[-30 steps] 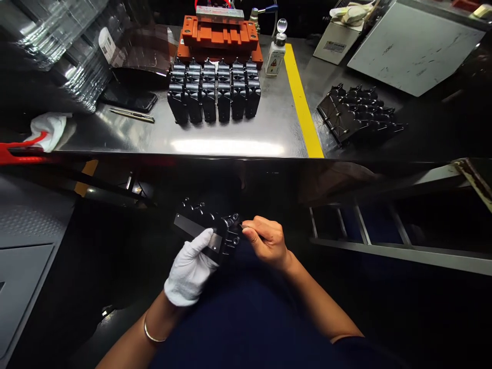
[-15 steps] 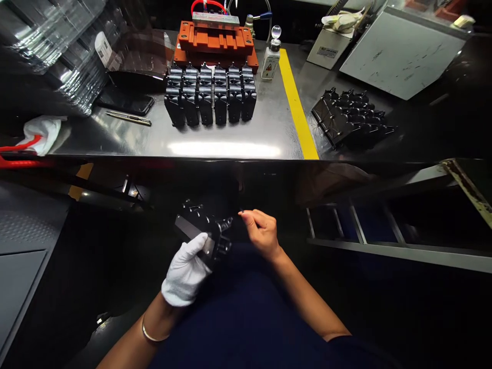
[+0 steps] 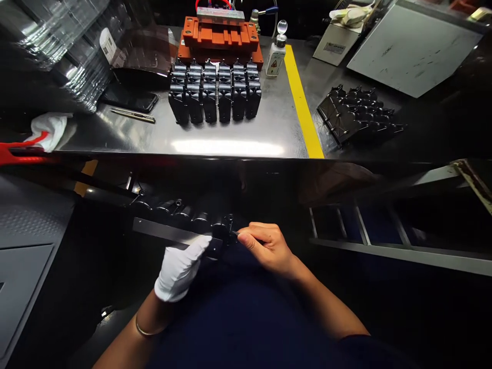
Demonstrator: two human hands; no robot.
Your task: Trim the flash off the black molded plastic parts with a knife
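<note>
My left hand (image 3: 180, 266), in a white glove, grips a long black moulded part (image 3: 165, 231) in front of my body. The part has a flat smooth face toward me and a row of rounded humps along its far edge. It lies nearly level, with its right end toward my right hand (image 3: 267, 246). That bare hand is closed in a pinch right at the part's right end. A small dark tip shows by the thumb; whether it belongs to the part or is a separate piece, I cannot tell.
On the metal bench (image 3: 146, 138) several black moulded parts (image 3: 215, 95) stand in a row before an orange fixture (image 3: 221, 38). A white bottle (image 3: 275, 56), yellow tape (image 3: 303, 102), more black parts (image 3: 355, 115), a pen (image 3: 132, 115) and a phone (image 3: 130, 99) are there too.
The black part has swung out to the left and lies flatter, showing more of its length. My right hand has lowered, from apart from the part to its right end.
</note>
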